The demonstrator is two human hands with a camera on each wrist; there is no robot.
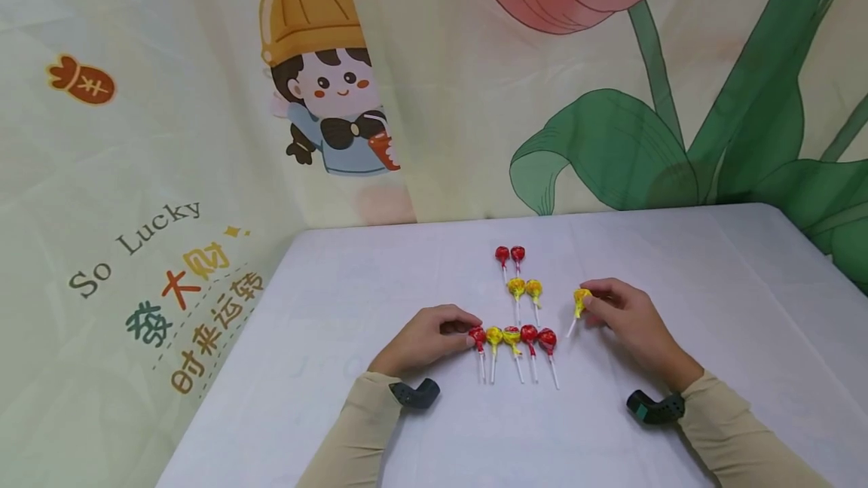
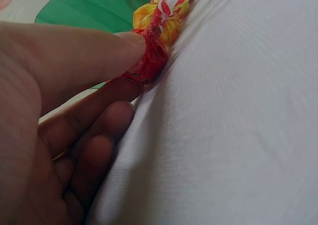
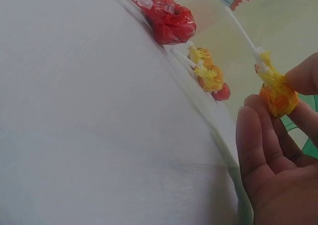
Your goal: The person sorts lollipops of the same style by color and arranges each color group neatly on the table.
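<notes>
My left hand (image 1: 429,337) pinches the red lollipop (image 1: 478,337) at the left end of the front row between thumb and fingers; its wrapped head touches the table in the left wrist view. To its right in that row lie a yellow lollipop (image 1: 493,336), a yellow-and-red one (image 1: 511,336) and two red ones, the outer red lollipop (image 1: 547,340) at the right end. My right hand (image 1: 631,316) holds another yellow lollipop (image 3: 279,93) by its wrapped head, its stick pointing away from the fingers. In the right wrist view this lollipop appears raised off the table.
Behind the front row lie two yellow lollipops (image 1: 534,290) side by side. Farther back are two red lollipops (image 1: 502,254). All rest on a white-covered table (image 1: 746,307). A printed cloth backdrop (image 1: 447,96) hangs behind the table's far edge.
</notes>
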